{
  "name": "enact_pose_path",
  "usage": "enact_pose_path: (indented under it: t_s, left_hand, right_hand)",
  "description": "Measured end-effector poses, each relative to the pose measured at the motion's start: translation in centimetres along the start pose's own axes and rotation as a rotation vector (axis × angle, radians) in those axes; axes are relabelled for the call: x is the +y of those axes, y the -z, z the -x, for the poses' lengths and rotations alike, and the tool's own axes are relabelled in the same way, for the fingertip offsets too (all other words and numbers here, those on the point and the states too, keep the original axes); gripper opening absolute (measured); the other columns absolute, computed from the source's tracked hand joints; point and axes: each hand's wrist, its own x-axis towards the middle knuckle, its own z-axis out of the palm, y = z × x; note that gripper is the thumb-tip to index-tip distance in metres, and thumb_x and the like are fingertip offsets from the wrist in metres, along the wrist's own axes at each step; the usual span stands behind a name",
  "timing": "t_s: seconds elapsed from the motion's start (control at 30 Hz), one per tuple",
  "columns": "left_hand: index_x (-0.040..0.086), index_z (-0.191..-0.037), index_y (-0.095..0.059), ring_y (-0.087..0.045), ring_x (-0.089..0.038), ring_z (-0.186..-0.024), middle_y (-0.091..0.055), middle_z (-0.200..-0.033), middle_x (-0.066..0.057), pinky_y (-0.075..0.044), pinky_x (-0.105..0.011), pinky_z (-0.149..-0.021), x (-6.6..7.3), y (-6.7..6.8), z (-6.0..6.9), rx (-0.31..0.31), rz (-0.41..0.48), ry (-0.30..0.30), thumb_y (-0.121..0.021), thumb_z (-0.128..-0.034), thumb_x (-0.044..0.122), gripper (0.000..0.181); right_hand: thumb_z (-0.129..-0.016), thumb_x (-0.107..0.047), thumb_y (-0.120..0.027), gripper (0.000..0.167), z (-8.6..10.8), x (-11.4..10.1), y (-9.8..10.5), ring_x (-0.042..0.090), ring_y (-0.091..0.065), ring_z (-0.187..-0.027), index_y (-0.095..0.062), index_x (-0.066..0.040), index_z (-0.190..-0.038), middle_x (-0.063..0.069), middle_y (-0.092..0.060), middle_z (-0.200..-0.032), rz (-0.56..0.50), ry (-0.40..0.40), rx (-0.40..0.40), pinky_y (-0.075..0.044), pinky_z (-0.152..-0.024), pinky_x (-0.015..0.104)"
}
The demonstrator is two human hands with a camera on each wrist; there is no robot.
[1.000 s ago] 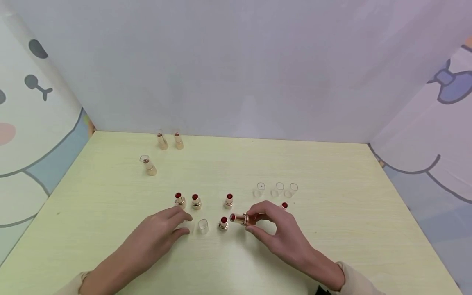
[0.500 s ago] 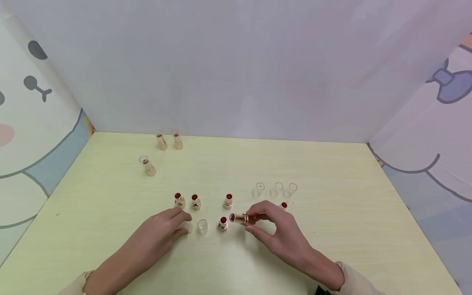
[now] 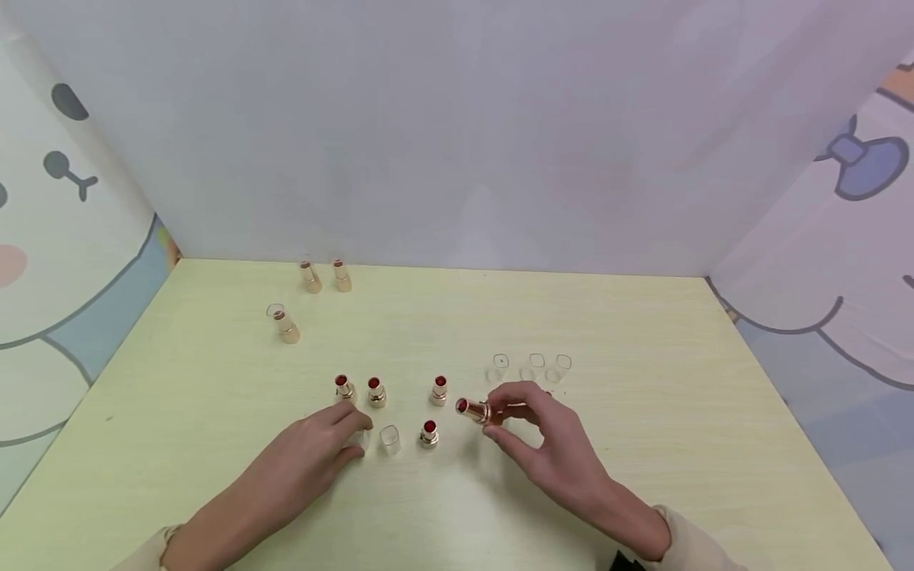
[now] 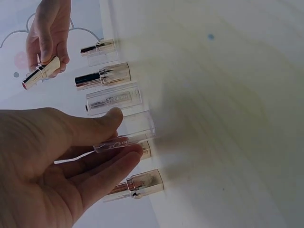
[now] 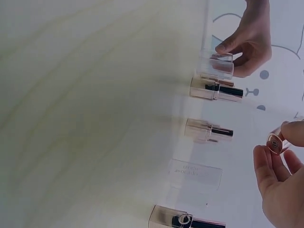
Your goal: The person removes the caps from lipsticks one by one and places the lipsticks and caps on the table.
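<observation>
Two hands work over a pale yellow table (image 3: pixel 443 515), lower half of frame. R hand (image 3: pixel 553 444), right of ctr, has thumb & fingertips pinched in on the base end of a gold lipstick (image 3: pixel 473 410), gap only as wide as the tube. Lipstick is tilted, red end toward upper left, held up off the table. L hand (image 3: pixel 310 448), lower left of ctr, has thumb & fingers curled in round a clear cap (image 4: pixel 126 140), gap abt the cap's width; in L wrist view the cap's far end is down at the table top.

Just right of L hand in head view: 2nd cap (image 3: pixel 389 441), upright, w/ a short lipstick (image 3: pixel 429 435) standing near it. Three more uncapped ones stand close by: outer tube (image 3: pixel 346 389) & inner tube (image 3: pixel 377 393) just above L hand, plus ctr tube (image 3: pixel 439 392). Red tip (image 3: pixel 548 393) shows behind R hand, rest hidden.

Loose caps (image 3: pixel 532 368), 3 of them, stand in a row above R hand. Upper left: back pair (image 3: pixel 310 278) nr the table's rear edge, single tube (image 3: pixel 287 327) lower left of it; all 3 look capped. Pale backdrop (image 3: pixel 443 143) up top, cartoon print (image 3: pixel 64 238) at left edge.
</observation>
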Motion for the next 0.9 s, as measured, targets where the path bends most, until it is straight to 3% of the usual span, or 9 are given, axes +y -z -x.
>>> enact_pose_path:
  t_s: [0.17,0.3,0.5,0.7,0.9]
  left_hand:
    - [0.013,-0.106,-0.072,-0.062,-0.003,-0.081,-0.065,-0.101,0.009,-0.057,-0.022,-0.068,0.0,0.1,0.1,0.003,-0.028,0.007,-0.090,-0.0780,0.006,0.035]
    - [0.013,-0.109,-0.072,-0.066,-0.005,-0.085,-0.067,-0.104,0.009,-0.059,-0.024,-0.070,0.1,0.1,0.0,0.001,-0.053,0.020,-0.091,-0.0777,0.010,0.037]
    - [0.013,-0.111,-0.072,-0.070,-0.009,-0.091,-0.069,-0.107,0.006,-0.062,-0.027,-0.076,0.2,0.5,-0.1,-0.007,-0.087,0.036,-0.093,-0.0770,0.016,0.040]
    - [0.015,-0.112,-0.073,-0.073,-0.011,-0.092,-0.071,-0.109,0.007,-0.063,-0.027,-0.077,-0.2,1.1,-0.1,0.033,-0.056,0.034,-0.094,-0.0747,0.016,0.043]
    - [0.015,-0.112,-0.073,-0.072,-0.010,-0.090,-0.072,-0.109,0.008,-0.062,-0.024,-0.075,-0.3,1.7,-0.1,0.067,-0.021,0.014,-0.095,-0.0729,0.015,0.045]
  right_hand:
    - [-0.087,0.003,-0.081,0.053,-0.2,0.2,0.8,0.008,-0.069,-0.101,-0.065,-0.017,-0.134,-0.002,-0.071,-0.113,0.059,0.033,0.016,-0.061,-0.091,0.023]
    - [-0.089,0.000,-0.080,0.051,-0.2,0.3,1.3,0.005,-0.069,-0.101,-0.067,-0.023,-0.132,-0.008,-0.072,-0.116,0.110,0.022,0.026,-0.059,-0.086,0.019]
    - [-0.090,0.004,-0.077,0.048,-0.2,0.4,1.8,0.007,-0.070,-0.106,-0.067,-0.018,-0.131,-0.002,-0.073,-0.123,0.056,0.035,0.059,-0.061,-0.088,0.021]
    - [-0.088,0.010,-0.076,0.046,0.0,0.6,2.4,0.008,-0.070,-0.107,-0.067,-0.012,-0.128,0.004,-0.073,-0.122,0.009,0.044,0.096,-0.061,-0.093,0.023]
    - [-0.083,0.017,-0.077,0.051,0.5,0.9,3.3,0.007,-0.070,-0.112,-0.067,-0.011,-0.125,0.007,-0.073,-0.124,0.017,-0.015,0.115,-0.060,-0.097,0.022]
